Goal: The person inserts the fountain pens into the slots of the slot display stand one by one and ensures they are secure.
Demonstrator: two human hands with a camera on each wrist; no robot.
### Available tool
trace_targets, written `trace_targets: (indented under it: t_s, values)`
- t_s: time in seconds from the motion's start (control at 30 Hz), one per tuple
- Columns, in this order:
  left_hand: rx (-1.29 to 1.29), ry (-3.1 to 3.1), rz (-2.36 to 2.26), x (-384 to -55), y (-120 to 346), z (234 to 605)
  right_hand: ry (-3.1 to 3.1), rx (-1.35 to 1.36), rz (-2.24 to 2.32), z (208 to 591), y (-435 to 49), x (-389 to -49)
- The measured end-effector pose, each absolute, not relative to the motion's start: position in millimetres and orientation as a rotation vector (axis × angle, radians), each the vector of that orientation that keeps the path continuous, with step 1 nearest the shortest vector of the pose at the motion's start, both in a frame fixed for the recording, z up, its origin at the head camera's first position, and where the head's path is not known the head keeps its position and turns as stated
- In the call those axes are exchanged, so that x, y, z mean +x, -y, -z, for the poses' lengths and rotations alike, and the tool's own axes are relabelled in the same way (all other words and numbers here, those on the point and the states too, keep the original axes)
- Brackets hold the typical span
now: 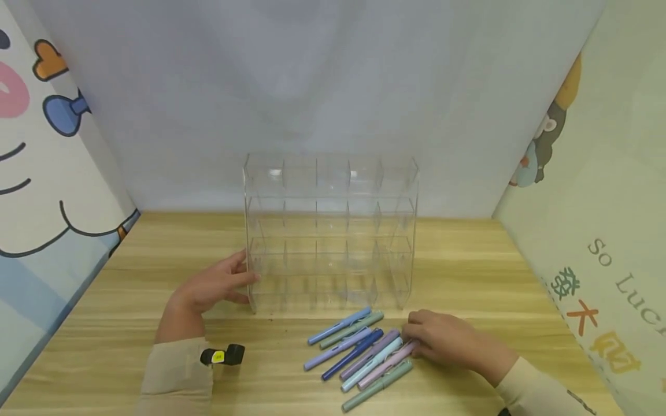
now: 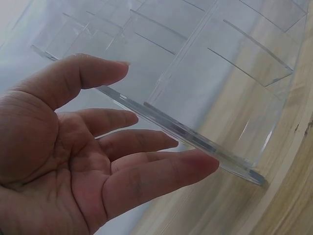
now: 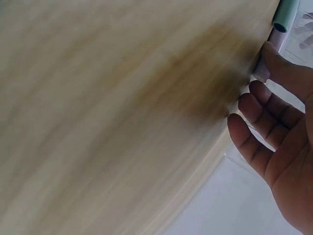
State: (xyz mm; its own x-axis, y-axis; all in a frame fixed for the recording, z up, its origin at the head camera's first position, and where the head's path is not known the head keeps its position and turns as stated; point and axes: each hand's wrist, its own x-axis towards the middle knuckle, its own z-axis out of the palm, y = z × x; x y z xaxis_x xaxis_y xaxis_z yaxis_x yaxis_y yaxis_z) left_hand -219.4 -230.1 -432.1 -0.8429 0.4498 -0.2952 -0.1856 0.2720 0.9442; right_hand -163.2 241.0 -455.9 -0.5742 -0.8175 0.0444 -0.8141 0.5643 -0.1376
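Note:
A clear acrylic rack (image 1: 333, 245) with several tiers of small compartments stands upright on the table. My left hand (image 1: 215, 283) is at its left side panel, thumb in front and fingers spread along the edge; in the left wrist view the fingers (image 2: 161, 176) are extended beside that panel. Several capped pens lie slanted side by side before the rack, including a dark blue pen (image 1: 351, 355), a sky-blue pen (image 1: 372, 364) and a pink pen (image 1: 382, 370). My right hand (image 1: 442, 338) pinches the pink pen's right end, the index finger mostly hidden.
A green pen (image 1: 376, 388) lies nearest me, beside the pink one. The wood-grain table (image 1: 468, 266) ends at a pale backdrop (image 1: 333, 75). Printed panels stand at the left (image 1: 47, 173) and the right (image 1: 598, 202).

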Motion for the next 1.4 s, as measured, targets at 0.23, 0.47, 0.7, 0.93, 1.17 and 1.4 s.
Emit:
trace_targets:
  t_s: [0.23, 0.47, 0.7, 0.93, 1.17, 1.4]
  values:
    - [0.203, -2.053, -1.581, -212, 235, 437, -2.631, -1.296, 0.352, 444, -241, -163]
    - [0.190, -2.038, -1.604, -208, 231, 442, -2.358, -1.083, 0.791, 420, -251, -161]
    - [0.163, -2.045, -1.611, -212, 226, 442, -1.982, -0.965, 1.331, 408, -255, -165]
    - [0.180, -2.016, -1.634, -213, 223, 436, -1.982, -0.906, 1.670, 401, -247, -166]
    - [0.187, -2.014, -1.644, -213, 225, 433, -2.243, -0.827, 1.810, 395, -240, -169]
    - [0.171, -2.031, -1.656, -213, 229, 432, -2.339, -0.817, 1.832, 380, -230, -178]
